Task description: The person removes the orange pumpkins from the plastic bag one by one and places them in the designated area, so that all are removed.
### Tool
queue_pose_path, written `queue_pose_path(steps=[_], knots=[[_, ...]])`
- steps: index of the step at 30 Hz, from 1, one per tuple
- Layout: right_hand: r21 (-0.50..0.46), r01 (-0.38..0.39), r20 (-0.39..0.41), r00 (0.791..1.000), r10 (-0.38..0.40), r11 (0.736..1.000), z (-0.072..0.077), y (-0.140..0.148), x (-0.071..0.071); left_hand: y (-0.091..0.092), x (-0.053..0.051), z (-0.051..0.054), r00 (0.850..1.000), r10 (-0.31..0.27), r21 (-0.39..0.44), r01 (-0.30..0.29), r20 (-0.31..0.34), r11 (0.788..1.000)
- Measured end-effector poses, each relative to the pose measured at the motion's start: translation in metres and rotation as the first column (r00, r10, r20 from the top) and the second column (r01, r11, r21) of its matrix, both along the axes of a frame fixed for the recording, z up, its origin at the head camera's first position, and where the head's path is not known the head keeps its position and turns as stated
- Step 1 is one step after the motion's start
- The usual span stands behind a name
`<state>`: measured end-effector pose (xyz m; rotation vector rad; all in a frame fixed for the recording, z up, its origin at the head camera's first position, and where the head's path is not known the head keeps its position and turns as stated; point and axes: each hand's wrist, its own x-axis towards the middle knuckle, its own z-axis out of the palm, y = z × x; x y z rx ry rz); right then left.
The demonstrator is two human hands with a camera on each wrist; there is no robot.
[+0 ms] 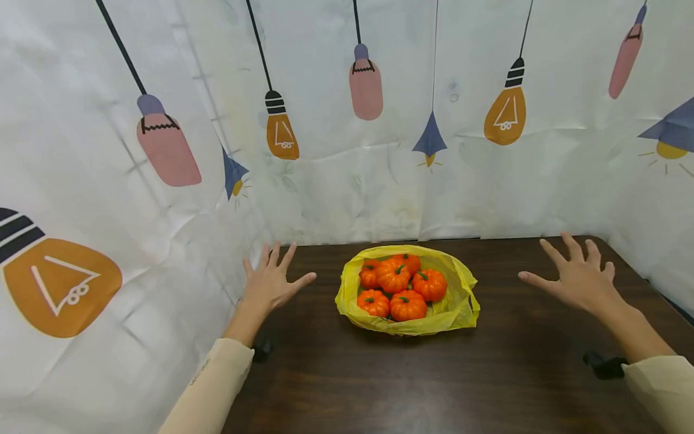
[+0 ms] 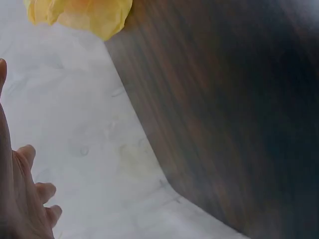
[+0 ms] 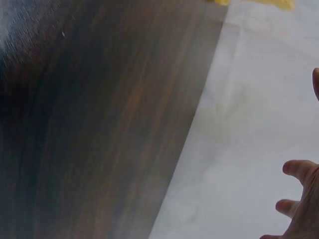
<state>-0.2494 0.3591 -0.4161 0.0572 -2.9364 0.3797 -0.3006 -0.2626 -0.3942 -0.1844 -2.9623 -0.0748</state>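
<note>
Several small orange pumpkins (image 1: 393, 275) with green stems lie inside a yellow plastic bag (image 1: 450, 313), its mouth spread wide, on the dark table. To the left of the bag, my left hand (image 1: 269, 283) is held with fingers spread and touches nothing. My right hand (image 1: 582, 278) is to the bag's right, fingers likewise spread and holding nothing. The left wrist view catches an edge of the yellow bag (image 2: 107, 17) at the top and part of the left hand (image 2: 22, 189). Fingers of the right hand (image 3: 304, 204) show at the lower right of the right wrist view.
The dark wooden table (image 1: 412, 380) reaches back to a white printed curtain (image 1: 336, 187) with hanging lamp pictures. The same cloth runs along the left side, close to the left arm. A black strap piece (image 1: 604, 366) sits by the right wrist.
</note>
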Motion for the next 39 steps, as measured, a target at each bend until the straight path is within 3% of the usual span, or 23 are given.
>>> queue_pose_path(steps=[8,16,20,24,29,36,39], knots=[[-0.001,-0.025,-0.029,0.999,0.025,1.000,-0.011,-0.016,0.012,0.014,0.015,-0.019,1.000,-0.017,0.041,0.018,-0.019,0.999],[-0.076,-0.072,-0.070,0.995,0.067,0.994,-0.015,-0.044,0.020,0.039,0.022,-0.034,0.996,-0.072,0.119,0.078,-0.056,0.990],[-0.156,-0.111,-0.059,0.993,0.102,0.981,-0.015,-0.059,0.020,0.051,0.023,-0.042,0.991,-0.101,0.198,0.117,-0.093,0.973],[-0.236,-0.152,-0.069,0.988,0.140,0.960,-0.012,-0.073,0.019,0.062,0.022,-0.051,0.977,-0.118,0.290,0.166,-0.176,0.942],[-0.309,-0.218,-0.131,0.974,0.185,0.926,-0.009,-0.092,0.017,0.075,0.017,-0.059,0.961,-0.122,0.423,0.220,-0.247,0.879],[-0.389,-0.324,-0.258,0.937,0.236,0.862,-0.007,-0.122,0.013,0.085,0.009,-0.067,0.963,-0.104,0.652,0.246,-0.249,0.717],[-0.407,-0.363,-0.301,0.920,0.253,0.838,-0.007,-0.134,0.012,0.089,0.005,-0.070,0.966,-0.102,0.703,0.244,-0.238,0.668]])
